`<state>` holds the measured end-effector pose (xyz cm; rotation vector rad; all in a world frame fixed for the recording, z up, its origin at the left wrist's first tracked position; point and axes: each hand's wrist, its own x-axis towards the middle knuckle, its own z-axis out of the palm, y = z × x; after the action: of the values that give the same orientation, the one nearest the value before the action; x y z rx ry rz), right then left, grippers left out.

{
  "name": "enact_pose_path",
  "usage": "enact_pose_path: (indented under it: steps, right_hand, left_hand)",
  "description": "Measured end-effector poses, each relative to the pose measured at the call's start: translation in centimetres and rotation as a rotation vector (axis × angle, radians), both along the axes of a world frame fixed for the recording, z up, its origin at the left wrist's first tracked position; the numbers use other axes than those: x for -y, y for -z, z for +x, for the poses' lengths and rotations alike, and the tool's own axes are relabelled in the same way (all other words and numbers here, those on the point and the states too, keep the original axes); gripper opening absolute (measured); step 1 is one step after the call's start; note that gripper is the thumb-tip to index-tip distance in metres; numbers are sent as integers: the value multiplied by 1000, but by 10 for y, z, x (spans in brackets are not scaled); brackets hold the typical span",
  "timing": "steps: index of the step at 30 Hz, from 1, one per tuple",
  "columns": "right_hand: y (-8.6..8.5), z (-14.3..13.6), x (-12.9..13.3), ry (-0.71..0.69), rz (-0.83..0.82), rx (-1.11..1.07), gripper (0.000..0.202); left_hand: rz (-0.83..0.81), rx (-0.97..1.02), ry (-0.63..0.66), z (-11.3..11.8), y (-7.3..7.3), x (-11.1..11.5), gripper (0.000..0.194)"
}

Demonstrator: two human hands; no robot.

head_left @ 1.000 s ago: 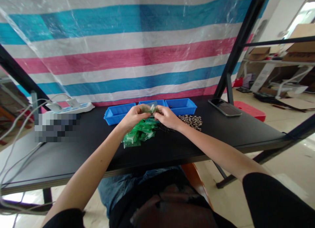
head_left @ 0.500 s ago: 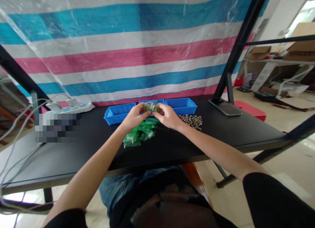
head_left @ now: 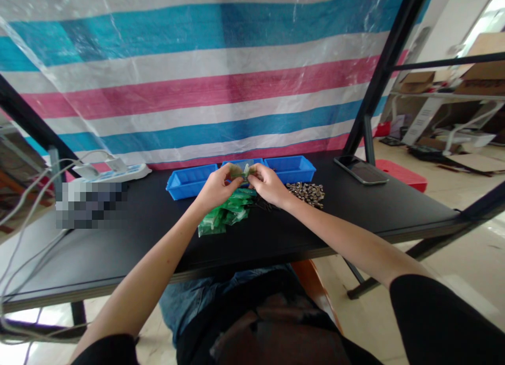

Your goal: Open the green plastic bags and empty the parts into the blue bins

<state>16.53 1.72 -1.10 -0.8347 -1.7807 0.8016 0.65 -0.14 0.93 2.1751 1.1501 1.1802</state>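
My left hand (head_left: 219, 186) and my right hand (head_left: 267, 185) meet over the middle of the table, both pinching a small clear greenish plastic bag (head_left: 245, 171) between them. Something small and pale shows in the bag, too small to name. Just below my left hand lies a heap of green plastic bags (head_left: 224, 215). Dark thin pieces (head_left: 265, 204) lie under my right hand, and a pile of small metallic parts (head_left: 310, 194) is to its right. Behind the hands stand blue trays, one at the left (head_left: 192, 181), one at the right (head_left: 294, 170) and one partly hidden between.
A phone (head_left: 362, 170) lies at the table's right. At the left are a white power strip (head_left: 132, 171) with plugs and cables, and a blurred-out item (head_left: 90, 204). Black frame posts flank a striped sheet (head_left: 221, 86) at the back. A red stool (head_left: 402, 174) stands beyond the table.
The small bag and the pale thing in it have shifted slightly between my fingers. Both hands have stayed almost in place.
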Motion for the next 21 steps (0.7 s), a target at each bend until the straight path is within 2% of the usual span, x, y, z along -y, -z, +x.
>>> enact_pose_path:
  steps: [3, 8, 12, 17, 21]
  right_hand:
    - [-1, 1, 2, 37, 63, 12, 9]
    - [-6, 2, 11, 48, 173, 154, 10]
    - [-8, 2, 9, 125, 118, 127, 9]
    - [-5, 1, 5, 93, 156, 83, 10]
    - [-3, 2, 0, 159, 93, 10, 10]
  left_hand:
    - [26, -54, -40, 1, -1, 2, 18]
    - [3, -36, -86, -2, 2, -3, 18]
    - [21, -38, -84, 0, 5, -5, 23]
    - [-7, -42, -107, 1, 4, -4, 21]
    - [29, -46, -133, 2, 2, -2, 21]
